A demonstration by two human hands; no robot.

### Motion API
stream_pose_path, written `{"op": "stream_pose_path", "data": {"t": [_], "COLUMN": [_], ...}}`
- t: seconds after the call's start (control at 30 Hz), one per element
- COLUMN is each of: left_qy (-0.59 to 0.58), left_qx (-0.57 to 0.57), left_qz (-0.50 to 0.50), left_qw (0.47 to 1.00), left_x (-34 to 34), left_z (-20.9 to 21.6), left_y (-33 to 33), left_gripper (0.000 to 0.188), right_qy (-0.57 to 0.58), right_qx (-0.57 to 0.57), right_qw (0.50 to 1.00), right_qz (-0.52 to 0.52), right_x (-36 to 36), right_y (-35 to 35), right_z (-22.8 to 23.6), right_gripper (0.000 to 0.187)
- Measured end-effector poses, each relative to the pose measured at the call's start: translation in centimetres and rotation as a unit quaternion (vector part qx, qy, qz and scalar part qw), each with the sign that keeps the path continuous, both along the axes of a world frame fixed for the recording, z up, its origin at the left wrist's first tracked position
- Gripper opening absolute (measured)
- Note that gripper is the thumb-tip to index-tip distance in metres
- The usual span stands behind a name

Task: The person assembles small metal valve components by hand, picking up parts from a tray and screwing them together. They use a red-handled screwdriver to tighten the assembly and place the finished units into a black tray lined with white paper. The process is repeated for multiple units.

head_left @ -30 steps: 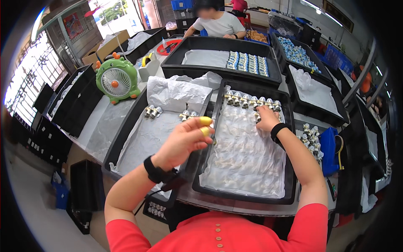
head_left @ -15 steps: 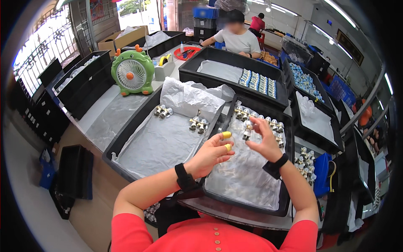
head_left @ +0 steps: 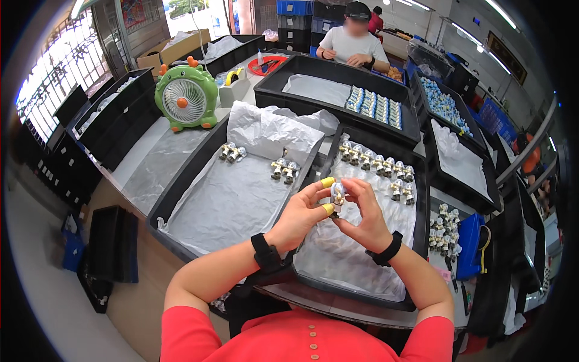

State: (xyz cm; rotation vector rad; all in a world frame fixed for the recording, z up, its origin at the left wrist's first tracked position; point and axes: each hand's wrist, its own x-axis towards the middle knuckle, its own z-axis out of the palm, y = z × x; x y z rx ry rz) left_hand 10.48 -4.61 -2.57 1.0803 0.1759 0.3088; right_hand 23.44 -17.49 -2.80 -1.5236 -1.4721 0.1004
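1. While a figurine is upright above the right tray, the left hand and right hand both pinch it, fingers and thumbs nearly closed.
2. Other figurines line the tray's far end.

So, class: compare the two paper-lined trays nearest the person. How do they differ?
The left tray has figurines in two small groups; the right tray has a row along its far end, with two more in front.

The left tray's paper lies fairly flat, creased; the right tray's liner looks bumpy.

Crumpled paper rises at the left tray's far end; none rises at the right's.

Both are black and rectangular.
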Motion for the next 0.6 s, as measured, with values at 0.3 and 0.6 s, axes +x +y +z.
{"op": "stream_pose_path", "data": {"t": [0.3, 0.6], "left_qy": [0.01, 0.014], "left_qx": [-0.004, 0.007], "left_qz": [-0.009, -0.003], "left_qw": [1.0, 1.0], "left_x": [0.01, -0.18], "left_z": [-0.19, -0.01], "left_y": [0.08, 0.04], "left_gripper": [0.055, 0.047], "right_qy": [0.004, 0.0], "right_qx": [-0.005, 0.009], "right_qw": [1.0, 1.0], "right_qz": [0.009, 0.005], "right_x": [0.09, -0.09], "right_y": [-0.22, -0.29], "right_z": [0.14, -0.03], "right_gripper": [0.072, 0.072]}}
